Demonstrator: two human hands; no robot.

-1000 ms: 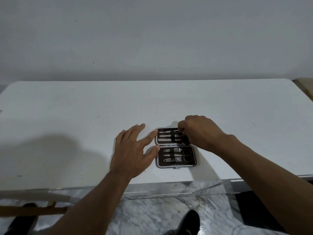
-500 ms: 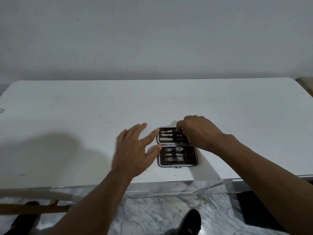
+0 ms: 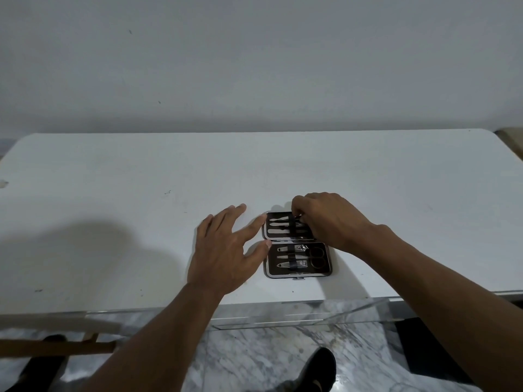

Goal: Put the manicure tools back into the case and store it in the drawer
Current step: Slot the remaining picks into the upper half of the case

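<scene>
A small manicure case [image 3: 325, 271] lies open on the white table [image 3: 113, 193] near its front edge. Its near half holds clippers, small scissors and pointed tools under a black strap. Its far half holds flat steel tools [image 3: 278, 223]. My right hand [image 3: 329, 220] rests over the far half's right side, fingers pinched on a tool at the strap; the tool itself is mostly hidden. My left hand [image 3: 223, 250] lies flat and spread on the table, thumb and forefinger touching the case's left edge.
A clear acrylic drawer [image 3: 305, 315] juts out under the table's front edge. Below are a marble floor [image 3: 254, 357], a dark shoe [image 3: 319, 369] and a wooden bar [image 3: 56, 348] at lower left. A plain wall stands behind the table.
Almost nothing differs. My right hand's fingers have shifted slightly on the far half of the case; my left hand stays against the case's left edge.
</scene>
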